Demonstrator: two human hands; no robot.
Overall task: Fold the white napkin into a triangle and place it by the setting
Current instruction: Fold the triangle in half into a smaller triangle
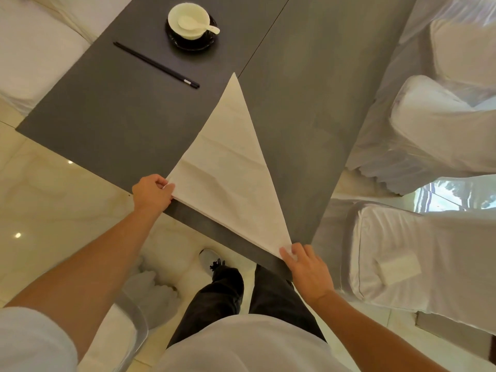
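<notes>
White napkin (228,173) already folded into triangle, lying flat on dark table (107,116) at near edge, apex pointing away toward setting. Left hand (151,193) pinching left corner of napkin, grip closed on cloth. Right hand (308,269) at right corner, fingers (288,253) spread and pressing cloth flat against table, grip loose, not grasping. Black chopsticks (157,65) just beyond apex, to its left. White bowl (188,20) with spoon (197,24) on dark saucer (208,38) farther back. White-covered chairs (429,135) along right side.
</notes>
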